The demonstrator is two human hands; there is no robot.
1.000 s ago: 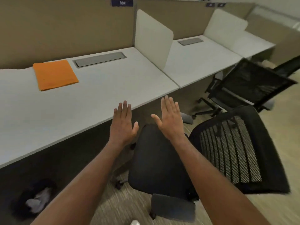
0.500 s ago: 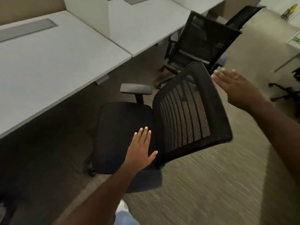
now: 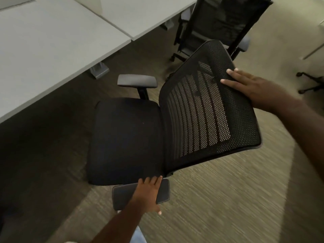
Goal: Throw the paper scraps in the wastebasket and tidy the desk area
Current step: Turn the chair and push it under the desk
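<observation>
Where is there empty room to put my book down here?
The white desk left of the chair is bare, and so is the black seat between the two armrests. The near armrest is taken by the left hand; the right hand lies on the mesh backrest.

1. Two hands: the left hand and the right hand.
2. Two full office chairs: the near chair and the far chair.
3. Two armrests on the near chair: the near armrest and the far armrest.
4. Two desktops: the left desk and the next desk.
5. One wheeled chair base at the right edge.
</observation>
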